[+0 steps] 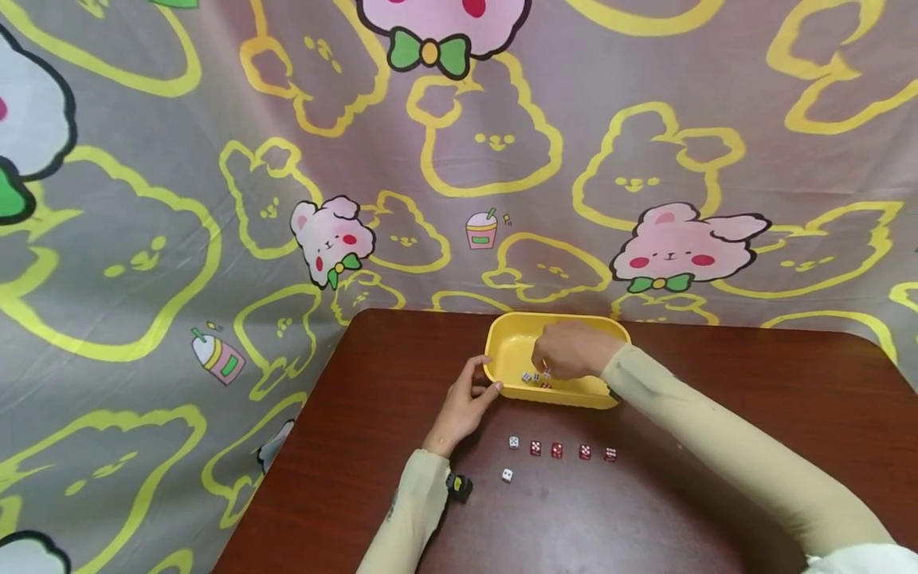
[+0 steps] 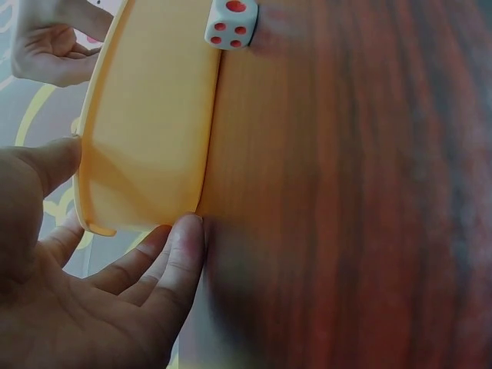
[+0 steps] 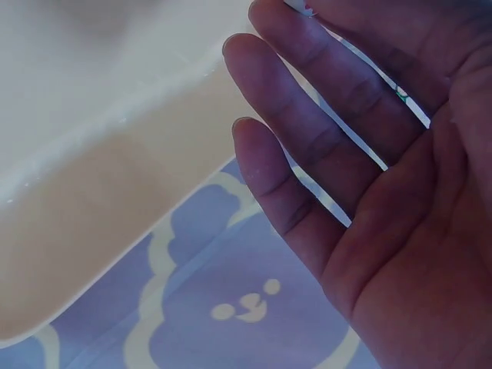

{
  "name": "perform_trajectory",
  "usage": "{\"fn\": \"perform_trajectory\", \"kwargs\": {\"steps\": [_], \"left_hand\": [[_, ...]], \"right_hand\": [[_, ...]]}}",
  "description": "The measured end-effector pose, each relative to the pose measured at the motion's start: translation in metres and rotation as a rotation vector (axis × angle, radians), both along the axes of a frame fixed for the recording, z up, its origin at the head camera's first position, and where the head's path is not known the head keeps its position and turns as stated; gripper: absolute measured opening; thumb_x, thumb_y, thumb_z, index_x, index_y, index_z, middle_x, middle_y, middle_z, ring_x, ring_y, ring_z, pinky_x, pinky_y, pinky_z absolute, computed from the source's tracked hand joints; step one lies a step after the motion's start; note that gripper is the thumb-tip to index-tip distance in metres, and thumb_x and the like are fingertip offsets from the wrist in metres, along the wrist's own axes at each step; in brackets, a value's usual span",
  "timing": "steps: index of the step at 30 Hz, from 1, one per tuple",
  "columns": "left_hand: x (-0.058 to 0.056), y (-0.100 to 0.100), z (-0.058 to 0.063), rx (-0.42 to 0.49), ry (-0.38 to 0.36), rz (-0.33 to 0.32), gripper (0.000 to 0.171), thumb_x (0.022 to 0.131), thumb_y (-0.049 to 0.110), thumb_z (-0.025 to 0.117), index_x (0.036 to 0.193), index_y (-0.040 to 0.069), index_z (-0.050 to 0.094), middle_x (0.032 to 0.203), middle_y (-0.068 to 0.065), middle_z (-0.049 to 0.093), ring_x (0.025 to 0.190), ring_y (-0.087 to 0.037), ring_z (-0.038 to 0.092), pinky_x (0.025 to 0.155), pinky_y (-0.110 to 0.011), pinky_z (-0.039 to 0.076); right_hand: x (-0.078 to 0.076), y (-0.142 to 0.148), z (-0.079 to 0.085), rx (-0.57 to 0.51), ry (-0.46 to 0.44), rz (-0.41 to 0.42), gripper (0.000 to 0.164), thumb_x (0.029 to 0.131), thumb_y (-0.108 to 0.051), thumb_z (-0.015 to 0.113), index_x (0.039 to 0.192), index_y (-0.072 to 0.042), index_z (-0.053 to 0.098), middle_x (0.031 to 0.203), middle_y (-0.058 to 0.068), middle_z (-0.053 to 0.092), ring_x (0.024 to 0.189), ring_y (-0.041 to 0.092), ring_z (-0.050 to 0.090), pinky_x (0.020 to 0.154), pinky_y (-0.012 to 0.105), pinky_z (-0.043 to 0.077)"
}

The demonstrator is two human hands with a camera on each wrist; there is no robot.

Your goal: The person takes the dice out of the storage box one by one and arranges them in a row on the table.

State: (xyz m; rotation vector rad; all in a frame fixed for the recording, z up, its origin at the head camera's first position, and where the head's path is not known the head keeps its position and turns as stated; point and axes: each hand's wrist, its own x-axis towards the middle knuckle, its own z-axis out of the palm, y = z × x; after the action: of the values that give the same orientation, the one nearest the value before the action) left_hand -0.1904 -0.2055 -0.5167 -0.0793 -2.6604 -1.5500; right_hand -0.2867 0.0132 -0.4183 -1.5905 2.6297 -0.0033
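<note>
A yellow plastic tray sits near the table's far edge. My left hand grips its left end; in the left wrist view the thumb lies at the rim and the fingers touch the outer wall. My right hand reaches down into the tray and pinches a small white die, mostly hidden at the fingertips. Below these fingers, white dice and a red die lie on the tray floor. In front of the tray, a white die begins a row with several red dice.
Nearer than the row lies another white die. The dark wooden table ends at a patterned curtain behind and to the left. A black device is at the left wrist.
</note>
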Motion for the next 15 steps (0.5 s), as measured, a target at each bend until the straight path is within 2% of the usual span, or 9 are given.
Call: {"fn": "perform_trajectory", "kwargs": {"steps": [3, 9, 15], "left_hand": [[0.0, 0.0, -0.001, 0.002, -0.003, -0.004, 0.045, 0.095, 0.038, 0.061, 0.136, 0.029, 0.043, 0.125, -0.009, 0.06, 0.097, -0.022, 0.067, 0.081, -0.034, 0.053], [0.0, 0.0, 0.0, 0.004, -0.001, -0.003, 0.044, 0.095, 0.038, 0.061, 0.134, 0.031, 0.044, 0.124, -0.008, 0.06, 0.096, -0.021, 0.067, 0.081, -0.033, 0.053], [-0.001, 0.0, 0.0, 0.006, 0.0, -0.003, 0.043, 0.095, 0.037, 0.061, 0.134, 0.033, 0.043, 0.122, -0.006, 0.062, 0.095, -0.02, 0.067, 0.082, -0.032, 0.053]], "right_hand": [[0.005, 0.0, 0.001, -0.012, 0.026, 0.019, 0.008, 0.08, -0.014, 0.073, 0.076, -0.021, 0.074, 0.068, -0.011, 0.066, 0.059, 0.009, 0.056, 0.061, 0.029, 0.051], [0.016, -0.001, 0.006, -0.024, 0.043, 0.016, 0.014, 0.079, -0.01, 0.071, 0.075, -0.023, 0.073, 0.066, -0.012, 0.064, 0.056, 0.008, 0.052, 0.058, 0.027, 0.049], [0.028, -0.003, 0.011, -0.014, 0.058, 0.015, 0.01, 0.082, -0.015, 0.073, 0.082, -0.024, 0.077, 0.077, -0.012, 0.072, 0.063, 0.009, 0.062, 0.063, 0.03, 0.054]]}}
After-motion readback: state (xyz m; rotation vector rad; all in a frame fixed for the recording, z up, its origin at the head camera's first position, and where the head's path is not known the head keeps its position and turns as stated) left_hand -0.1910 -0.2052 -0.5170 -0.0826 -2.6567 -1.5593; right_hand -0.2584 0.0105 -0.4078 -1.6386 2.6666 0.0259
